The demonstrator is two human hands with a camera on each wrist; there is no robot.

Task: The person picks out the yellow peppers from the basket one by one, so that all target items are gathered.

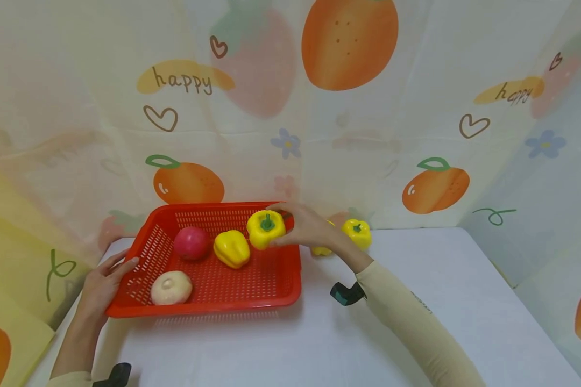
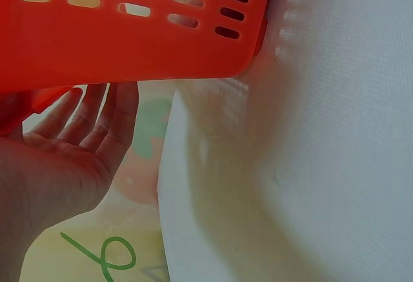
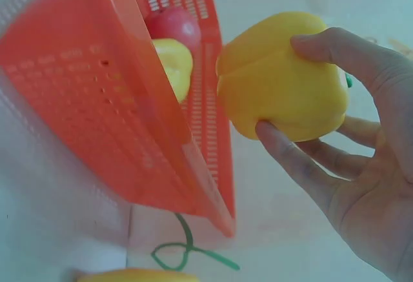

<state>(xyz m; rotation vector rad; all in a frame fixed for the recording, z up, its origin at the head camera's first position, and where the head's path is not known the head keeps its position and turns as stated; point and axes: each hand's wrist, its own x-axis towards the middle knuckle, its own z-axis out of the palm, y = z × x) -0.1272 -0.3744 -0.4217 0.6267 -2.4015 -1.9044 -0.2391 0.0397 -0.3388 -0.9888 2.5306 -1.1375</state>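
Note:
A yellow bell pepper with a green stem is pinched between the thumb and fingers of my right hand, over the right part of a red plastic basket. In the right wrist view the held pepper shows above the basket's side. My left hand grips the basket's left rim, its fingers partly hidden behind the red edge. Inside the basket lie another yellow bell pepper, a pinkish-red round fruit and a cream round vegetable with a small knob.
Right of the basket, two more yellow bell peppers sit on the white table; one pepper shows plainly, the other is partly behind my right hand. A fruit-printed curtain hangs at the table's back edge.

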